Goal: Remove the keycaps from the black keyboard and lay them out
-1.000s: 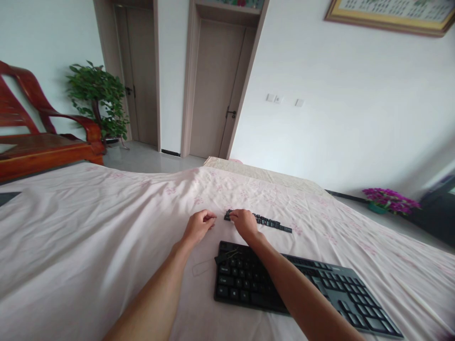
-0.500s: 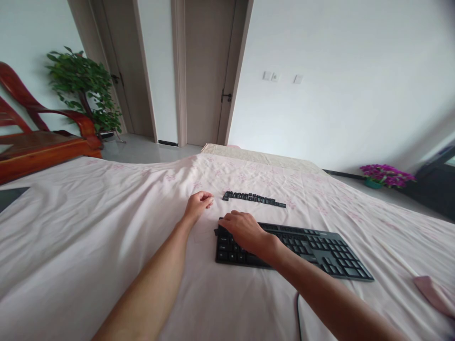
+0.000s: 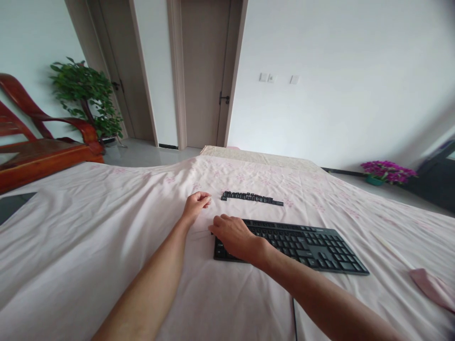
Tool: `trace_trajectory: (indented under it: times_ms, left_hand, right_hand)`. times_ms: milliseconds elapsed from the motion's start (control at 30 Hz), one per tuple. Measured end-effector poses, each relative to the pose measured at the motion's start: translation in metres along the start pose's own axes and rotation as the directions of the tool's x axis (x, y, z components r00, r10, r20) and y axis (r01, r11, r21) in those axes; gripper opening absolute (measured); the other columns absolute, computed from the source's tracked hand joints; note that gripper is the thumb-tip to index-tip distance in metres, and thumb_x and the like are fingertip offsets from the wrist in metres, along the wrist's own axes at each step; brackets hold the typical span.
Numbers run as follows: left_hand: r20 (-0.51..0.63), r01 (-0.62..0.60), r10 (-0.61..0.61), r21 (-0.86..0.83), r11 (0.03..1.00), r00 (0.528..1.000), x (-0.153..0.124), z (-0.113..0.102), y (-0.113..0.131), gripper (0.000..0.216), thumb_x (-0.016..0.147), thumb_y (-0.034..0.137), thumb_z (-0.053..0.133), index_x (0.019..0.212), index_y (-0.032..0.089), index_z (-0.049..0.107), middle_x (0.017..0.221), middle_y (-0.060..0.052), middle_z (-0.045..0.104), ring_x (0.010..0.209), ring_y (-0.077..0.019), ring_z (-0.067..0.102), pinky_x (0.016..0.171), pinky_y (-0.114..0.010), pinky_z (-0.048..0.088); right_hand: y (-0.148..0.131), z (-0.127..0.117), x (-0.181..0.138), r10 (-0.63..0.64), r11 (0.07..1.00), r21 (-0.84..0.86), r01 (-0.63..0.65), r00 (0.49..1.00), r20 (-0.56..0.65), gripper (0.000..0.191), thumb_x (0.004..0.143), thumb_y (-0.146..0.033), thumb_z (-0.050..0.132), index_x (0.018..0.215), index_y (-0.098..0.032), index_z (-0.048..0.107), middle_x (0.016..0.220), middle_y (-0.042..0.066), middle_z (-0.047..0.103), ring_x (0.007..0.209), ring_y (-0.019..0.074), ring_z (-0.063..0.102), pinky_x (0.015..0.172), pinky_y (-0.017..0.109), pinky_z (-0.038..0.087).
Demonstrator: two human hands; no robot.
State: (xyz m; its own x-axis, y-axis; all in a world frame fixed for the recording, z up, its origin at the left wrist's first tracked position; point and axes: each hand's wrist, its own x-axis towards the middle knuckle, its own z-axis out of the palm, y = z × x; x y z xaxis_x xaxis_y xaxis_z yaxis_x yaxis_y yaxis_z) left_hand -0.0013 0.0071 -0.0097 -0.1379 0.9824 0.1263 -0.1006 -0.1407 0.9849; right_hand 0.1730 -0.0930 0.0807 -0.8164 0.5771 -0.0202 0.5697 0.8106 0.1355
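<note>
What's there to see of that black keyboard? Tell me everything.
The keyboard is long, black and plastic-looking, with rows of keys and a number block at its right end. It lies face up on the pale pink cloth, slightly slanted in view. The right hand covers its upper left part, hiding what is there; whether it presses down is unclear.

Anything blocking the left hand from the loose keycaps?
Nothing visible. Only bare cloth shows between the left hand and the near end of the loose keycaps. The right hand is over the left end of the keyboard, closer to the camera and off that line.
</note>
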Motion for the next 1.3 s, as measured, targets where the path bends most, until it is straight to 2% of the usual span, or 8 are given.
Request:
trace_trajectory:
  times_ms: [200, 333, 400, 500, 600, 733, 1000, 1300]
  left_hand:
    - [-0.006, 0.009, -0.009, -0.004, 1.000, 1.000, -0.002, 0.000, 0.001, 0.033, 0.064, 0.037, 0.072, 0.086, 0.014, 0.066, 0.076, -0.005, 0.068, 0.069, -0.0138, 0.063, 0.062, -0.024, 0.047]
    - [-0.022, 0.003, -0.003, 0.012, 1.000, 1.000, -0.006, 0.001, 0.004, 0.035, 0.066, 0.039, 0.071, 0.090, 0.014, 0.065, 0.078, -0.004, 0.067, 0.068, -0.0126, 0.062, 0.061, -0.023, 0.047]
    - [-0.027, 0.005, -0.005, 0.030, 1.000, 1.000, -0.008, 0.002, 0.008, 0.034, 0.067, 0.039, 0.069, 0.091, 0.015, 0.065, 0.079, -0.004, 0.067, 0.068, -0.0125, 0.062, 0.060, -0.022, 0.046]
    - [0.004, 0.009, -0.010, 0.084, 0.996, 1.000, -0.014, 0.008, 0.014, 0.030, 0.066, 0.037, 0.070, 0.087, 0.015, 0.067, 0.075, -0.005, 0.067, 0.068, -0.0145, 0.062, 0.056, -0.022, 0.044]
    - [0.092, -0.039, 0.019, 0.226, 0.973, 0.996, -0.024, 0.017, 0.021, 0.026, 0.068, 0.036, 0.069, 0.084, 0.015, 0.068, 0.068, -0.004, 0.065, 0.065, -0.0162, 0.062, 0.053, -0.022, 0.043]
    - [0.188, -0.093, 0.045, 0.260, 0.961, 0.981, -0.047, 0.025, 0.022, 0.026, 0.073, 0.038, 0.064, 0.088, 0.016, 0.067, 0.075, -0.004, 0.067, 0.066, -0.0166, 0.063, 0.053, -0.023, 0.043]
    - [0.267, -0.189, 0.102, 0.327, 0.926, 0.958, -0.065, 0.022, 0.023, 0.023, 0.079, 0.033, 0.059, 0.091, 0.016, 0.068, 0.087, -0.004, 0.069, 0.078, -0.0169, 0.062, 0.069, -0.026, 0.046]
    - [0.406, -0.324, 0.163, 0.368, 0.871, 0.899, -0.067, 0.025, 0.032, 0.022, 0.084, 0.034, 0.056, 0.091, 0.019, 0.071, 0.089, -0.004, 0.065, 0.082, -0.0157, 0.060, 0.071, -0.025, 0.044]
  right_hand:
    - [0.009, 0.005, 0.005, 0.063, 0.998, -0.003, -0.063, 0.998, 0.002, 0.023, 0.079, -0.005, 0.049, 0.099, -0.014, 0.058, 0.104, 0.013, 0.056, 0.088, 0.0225, 0.057, 0.069, 0.031, 0.048]
    - [0.032, 0.003, -0.005, 0.229, 0.950, 0.256, -0.180, 0.957, -0.179, 0.015, 0.086, -0.012, 0.046, 0.090, -0.015, 0.060, 0.096, 0.009, 0.059, 0.085, 0.0187, 0.060, 0.074, 0.030, 0.048]
    - [0.044, 0.003, -0.013, 0.401, 0.828, 0.514, -0.223, 0.876, -0.267, 0.012, 0.088, -0.019, 0.046, 0.089, -0.016, 0.058, 0.089, 0.007, 0.061, 0.080, 0.0161, 0.061, 0.071, 0.027, 0.049]
    - [0.053, 0.009, -0.025, 0.619, 0.450, 0.876, -0.175, 0.768, -0.164, 0.013, 0.088, -0.027, 0.044, 0.094, -0.017, 0.051, 0.077, 0.002, 0.062, 0.058, 0.0110, 0.058, 0.052, 0.022, 0.048]
    - [0.049, 0.018, -0.030, 0.650, 0.133, 0.991, 0.016, 0.754, -0.099, 0.021, 0.084, -0.030, 0.050, 0.101, -0.018, 0.044, 0.083, 0.002, 0.062, 0.053, 0.0095, 0.056, 0.046, 0.021, 0.048]
    - [0.039, 0.026, -0.030, 0.629, -0.012, 0.993, 0.116, 0.773, -0.083, 0.028, 0.081, -0.036, 0.057, 0.102, -0.019, 0.047, 0.082, 0.000, 0.057, 0.063, 0.0111, 0.057, 0.051, 0.022, 0.049]
    - [0.039, 0.033, -0.032, 0.599, 0.047, 0.997, 0.065, 0.796, -0.080, 0.014, 0.087, -0.033, 0.048, 0.094, -0.021, 0.052, 0.080, -0.001, 0.059, 0.058, 0.0089, 0.048, 0.049, 0.020, 0.038]
    - [0.036, 0.033, -0.031, 0.523, 0.344, 0.938, 0.051, 0.819, -0.236, 0.015, 0.092, -0.029, 0.046, 0.091, -0.019, 0.058, 0.085, 0.002, 0.065, 0.069, 0.0120, 0.054, 0.066, 0.025, 0.045]
